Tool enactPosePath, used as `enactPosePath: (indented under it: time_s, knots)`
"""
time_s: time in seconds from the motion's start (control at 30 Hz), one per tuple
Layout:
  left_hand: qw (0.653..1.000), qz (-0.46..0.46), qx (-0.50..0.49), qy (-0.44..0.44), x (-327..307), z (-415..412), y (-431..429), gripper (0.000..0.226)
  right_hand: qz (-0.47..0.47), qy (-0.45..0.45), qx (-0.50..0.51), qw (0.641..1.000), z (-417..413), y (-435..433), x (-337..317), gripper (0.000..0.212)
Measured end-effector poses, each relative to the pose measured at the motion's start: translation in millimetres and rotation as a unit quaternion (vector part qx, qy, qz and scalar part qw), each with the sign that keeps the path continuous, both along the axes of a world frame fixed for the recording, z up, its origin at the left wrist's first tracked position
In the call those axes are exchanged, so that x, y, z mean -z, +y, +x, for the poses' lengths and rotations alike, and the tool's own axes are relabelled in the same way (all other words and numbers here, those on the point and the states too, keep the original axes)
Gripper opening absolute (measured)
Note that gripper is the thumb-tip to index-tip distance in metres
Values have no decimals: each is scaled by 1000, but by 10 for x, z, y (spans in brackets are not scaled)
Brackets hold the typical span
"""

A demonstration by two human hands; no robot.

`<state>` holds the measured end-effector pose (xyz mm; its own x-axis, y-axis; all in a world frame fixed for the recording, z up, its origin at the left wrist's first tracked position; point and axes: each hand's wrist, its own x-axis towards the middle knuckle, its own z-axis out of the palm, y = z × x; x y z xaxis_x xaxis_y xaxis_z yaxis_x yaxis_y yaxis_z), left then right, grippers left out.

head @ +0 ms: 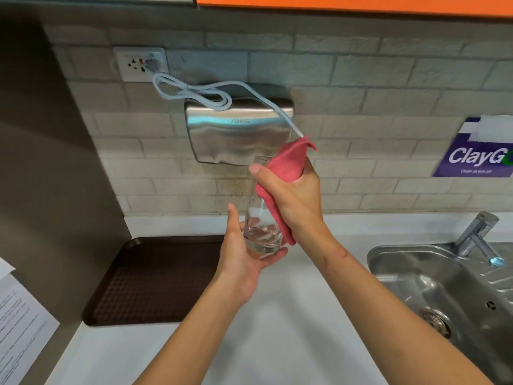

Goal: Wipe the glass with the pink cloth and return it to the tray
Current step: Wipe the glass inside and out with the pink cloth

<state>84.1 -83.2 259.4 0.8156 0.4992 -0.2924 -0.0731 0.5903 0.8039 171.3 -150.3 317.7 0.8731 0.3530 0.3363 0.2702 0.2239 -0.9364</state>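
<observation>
A tall clear glass [261,232] is held upright above the white counter, in front of the wall. My left hand [244,254] cups its base from below, fingers wrapped around the bottom. My right hand [294,195] grips the pink cloth [288,159] and presses it against the right side of the glass, thumb across the upper part. The cloth hangs down the glass side to near its base and sticks up above my fist. The dark brown tray [155,279] lies on the counter at the left, below and left of the glass.
A steel hand dryer [236,132] with a looped white cable hangs on the brick wall behind the glass. A steel sink [444,290] and tap [477,234] sit at the right. A printed paper [19,323] is on the left wall. White counter [291,315] lies below my arms.
</observation>
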Motion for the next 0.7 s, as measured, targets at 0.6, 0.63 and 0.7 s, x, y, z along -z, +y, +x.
enactPosePath:
  time_s: [0.6, 0.63, 0.7]
  knots:
    - [996, -24, -63, -55, 43, 103, 71, 68, -110, -182, -3, 977, -476, 9, 774, 39]
    - [997, 8, -62, -43, 44, 109, 82, 65, -87, -181, 16, 979, -462, 17, 682, 40]
    - [996, 67, -51, -7, 20, 105, 102, 57, -27, -144, 21, 989, -341, 28, 403, 48]
